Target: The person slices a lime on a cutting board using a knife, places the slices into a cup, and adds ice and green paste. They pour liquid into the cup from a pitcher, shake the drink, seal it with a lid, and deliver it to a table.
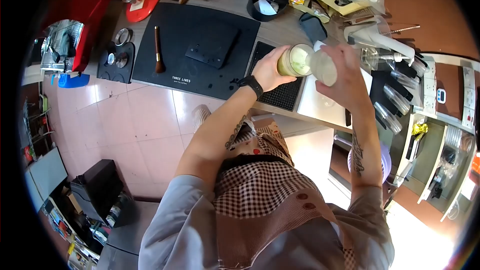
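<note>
My left hand [271, 70], with a black band on its wrist, is wrapped round a clear cup [296, 60] holding a pale green, milky drink. Close beside it on the right, my right hand [345, 72] grips a second clear round container [323, 67], its opening near the cup's rim. Whether the two rims touch, I cannot tell. Both vessels are over the black bar mat [281, 95] and the white board [325, 107]. The contents of the right container are unclear.
A black mat [175, 25] bears a wooden-handled brush [158, 50]. Behind stand a black bin [267, 1] and a dark cloth [313, 27]. Clear plastic cups [395, 100] lie at the right. A red coffee machine [87, 30] is at the left.
</note>
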`<state>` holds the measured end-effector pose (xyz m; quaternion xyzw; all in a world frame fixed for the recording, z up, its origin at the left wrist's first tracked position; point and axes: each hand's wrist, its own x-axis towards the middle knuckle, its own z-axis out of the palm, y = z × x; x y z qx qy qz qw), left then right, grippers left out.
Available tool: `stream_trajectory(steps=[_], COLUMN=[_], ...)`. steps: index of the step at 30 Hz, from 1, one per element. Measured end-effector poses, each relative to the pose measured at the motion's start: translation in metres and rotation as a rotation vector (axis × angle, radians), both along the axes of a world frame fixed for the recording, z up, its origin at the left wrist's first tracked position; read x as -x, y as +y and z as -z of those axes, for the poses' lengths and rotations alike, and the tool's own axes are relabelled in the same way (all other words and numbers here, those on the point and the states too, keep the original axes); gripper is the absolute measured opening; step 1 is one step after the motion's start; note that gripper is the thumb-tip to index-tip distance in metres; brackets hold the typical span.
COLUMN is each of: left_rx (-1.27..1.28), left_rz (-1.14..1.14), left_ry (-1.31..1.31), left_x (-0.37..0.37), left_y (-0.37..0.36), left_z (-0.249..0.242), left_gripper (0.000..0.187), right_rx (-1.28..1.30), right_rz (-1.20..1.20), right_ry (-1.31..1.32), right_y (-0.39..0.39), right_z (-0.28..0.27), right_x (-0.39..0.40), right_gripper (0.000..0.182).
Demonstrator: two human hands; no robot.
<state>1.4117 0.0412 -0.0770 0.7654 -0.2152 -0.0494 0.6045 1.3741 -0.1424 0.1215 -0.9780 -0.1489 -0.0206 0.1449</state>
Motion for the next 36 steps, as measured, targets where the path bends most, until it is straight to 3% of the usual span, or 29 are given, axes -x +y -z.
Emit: stream_trajectory(steps=[2, 5, 8, 11, 14, 17, 21, 26, 29, 34, 35, 36], left_rx=[-0.002, 0.008, 0.065, 0.007, 0.043, 0.029, 0.016, -0.033, -0.070, -0.092, -0.115, -0.090], left_rz=[-0.001, 0.029, 0.004, -0.020, -0.011, 0.000, -0.005, -0.020, -0.027, -0.016, -0.029, -0.029], left_ry=[-0.013, -0.005, 0.036, -0.073, 0.010, -0.009, 0.011, 0.018, 0.021, 0.019, 0.013, 0.062], left_x=[-0.001, -0.001, -0.001, 0.003, 0.002, 0.004, 0.000, 0.001, 0.001, 0.002, 0.005, 0.009], left_y=[0.002, 0.000, 0.002, -0.003, 0.003, -0.001, 0.000, 0.000, -0.001, -0.001, 0.000, 0.003], left_z=[0.001, -0.002, -0.001, 0.001, -0.001, -0.001, 0.004, 0.000, -0.003, 0.002, -0.001, 0.000], left_gripper=[0.091, 0.091, 0.090, 0.089, 0.089, 0.089, 0.089, 0.090, 0.091, 0.098, 0.101, 0.105], right_rx=[-0.061, 0.069, 0.008, 0.049, -0.024, -0.006, -0.321, -0.267, -0.261, -0.048, -0.063, -0.086], right_rz=[-0.002, -0.057, -0.096, -0.071, -0.104, -0.089, 0.050, 0.421, 0.461, 0.430, 0.283, 0.393], right_ry=[-0.062, 0.116, -0.096, 0.058, -0.108, -0.002, 0.025, 0.014, -0.016, 0.096, -0.011, 0.045], right_y=[0.004, -0.002, 0.005, 0.004, -0.001, -0.003, -0.019, -0.117, -0.167, -0.150, -0.160, -0.150], right_z=[-0.002, 0.007, 0.003, 0.005, 0.008, 0.016, -0.004, 0.006, 0.047, 0.124, 0.150, 0.151], right_x=[-0.003, -0.006, -0.005, -0.004, -0.003, -0.004, -0.001, 0.017, 0.030, 0.019, 0.018, 0.019], right_gripper=[0.086, 0.089, 0.092, 0.091, 0.089, 0.089, 0.086, 0.090, 0.090, 0.090, 0.090, 0.089])
